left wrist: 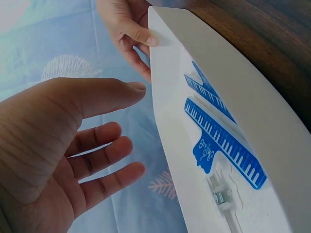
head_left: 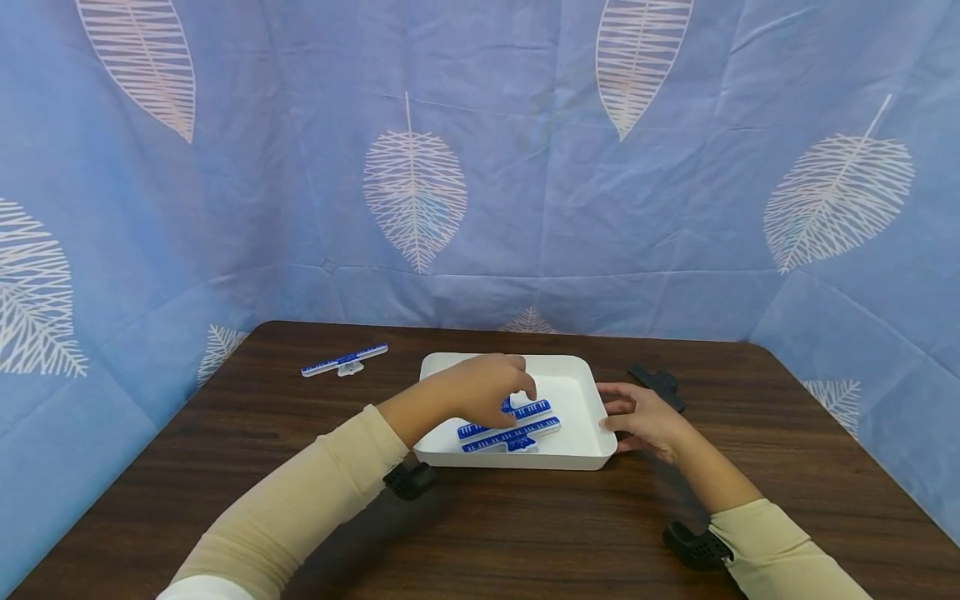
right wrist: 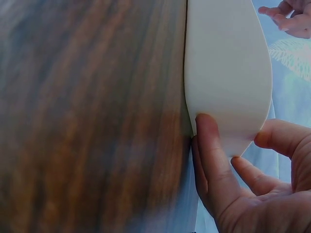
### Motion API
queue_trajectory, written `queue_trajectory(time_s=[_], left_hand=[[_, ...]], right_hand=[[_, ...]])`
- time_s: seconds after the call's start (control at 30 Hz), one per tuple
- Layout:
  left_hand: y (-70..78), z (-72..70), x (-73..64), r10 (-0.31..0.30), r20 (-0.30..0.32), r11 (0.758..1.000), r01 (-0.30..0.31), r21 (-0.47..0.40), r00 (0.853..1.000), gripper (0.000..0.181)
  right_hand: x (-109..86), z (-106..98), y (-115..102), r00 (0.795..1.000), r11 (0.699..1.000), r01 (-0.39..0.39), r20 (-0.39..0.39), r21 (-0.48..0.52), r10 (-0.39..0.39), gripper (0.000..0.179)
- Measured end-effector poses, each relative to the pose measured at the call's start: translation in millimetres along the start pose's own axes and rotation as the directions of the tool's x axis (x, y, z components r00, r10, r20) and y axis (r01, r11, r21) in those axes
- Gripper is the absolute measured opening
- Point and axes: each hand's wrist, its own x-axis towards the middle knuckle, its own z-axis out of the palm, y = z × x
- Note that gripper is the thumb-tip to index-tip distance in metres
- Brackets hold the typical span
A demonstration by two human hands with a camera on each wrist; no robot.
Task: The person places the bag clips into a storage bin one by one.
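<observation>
A shallow white tray (head_left: 577,392) stands on the table. Two blue-and-white clips (head_left: 480,443) with piano-key marks lie in it, side by side; my left hand partly covers the farther one in the head view. That left hand (head_left: 486,390) hovers over the tray, fingers apart and loosely bent, with nothing in its grasp. In the left wrist view, one clip (left wrist: 226,143) shows its handle and metal spring. My right hand (head_left: 647,421) holds the tray's right end, its thumb (right wrist: 279,136) at the rim and its fingers against the outer wall.
Another blue-and-white clip (head_left: 345,361) rests on the table at the back left. A black clip (head_left: 658,387) lies beyond my right hand. The dark wooden table (head_left: 525,533) reaches back to a blue leaf-patterned curtain (head_left: 510,208).
</observation>
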Motion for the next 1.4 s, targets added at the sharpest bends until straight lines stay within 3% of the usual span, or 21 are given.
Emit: queue_trajectory(time_s=[0.23,0.8,1.4], left_hand=[[-3.0,-1.9,-12.7,-0.011,-0.043,0.999,0.013,0.04,0.999,0.038],[-19.0,-1.3,-44.5,-0.014,-0.135,1.0,0.017,0.021,0.991,0.035],[-37.0,-1.3,-76.4,-0.133,-0.148,0.991,0.135,0.008,0.98,0.037]], right_hand=[[-0.5,0.3,0.0,1.0,1.0,0.005,0.004,-0.007,-0.005,0.072],[-0.1,0.1,1.5,1.0,1.0,0.005,0.002,0.001,-0.005,0.072],[-0.7,0.5,-3.0,1.0,1.0,-0.008,0.005,0.003,0.008,0.071]])
